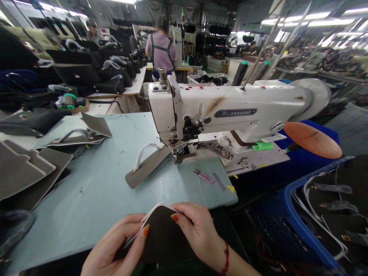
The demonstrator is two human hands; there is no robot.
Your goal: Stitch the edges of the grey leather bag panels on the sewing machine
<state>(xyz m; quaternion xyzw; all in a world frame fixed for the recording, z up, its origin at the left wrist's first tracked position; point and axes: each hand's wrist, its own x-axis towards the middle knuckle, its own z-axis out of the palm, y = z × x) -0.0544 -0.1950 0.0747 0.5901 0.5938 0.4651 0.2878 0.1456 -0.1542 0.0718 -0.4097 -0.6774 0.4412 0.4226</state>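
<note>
Between my hands is a dark grey-brown bag panel (164, 237) with a pale edge, its rounded corner pointing away from me at the table's front. My left hand (118, 243) pinches its left edge between thumb and fingers. On the opposite edge, my right hand (198, 228) is closed with the thumb on top. Two pale layers show along the rim near the left fingers. Beyond them, a flat strip with a plastic-wrapped handle (148, 165) lies by the needle area of a white sewing machine (230, 103). Pink thread snips (203, 176) rest to its right.
Grey panels (25, 168) are piled at the table's left, with another handled piece (77, 136) behind. A blue basket (287, 199) of handled panels stands at the right. Yellow scraps (230, 188) lie near the table (106, 199) corner. A person (161, 50) stands farther back.
</note>
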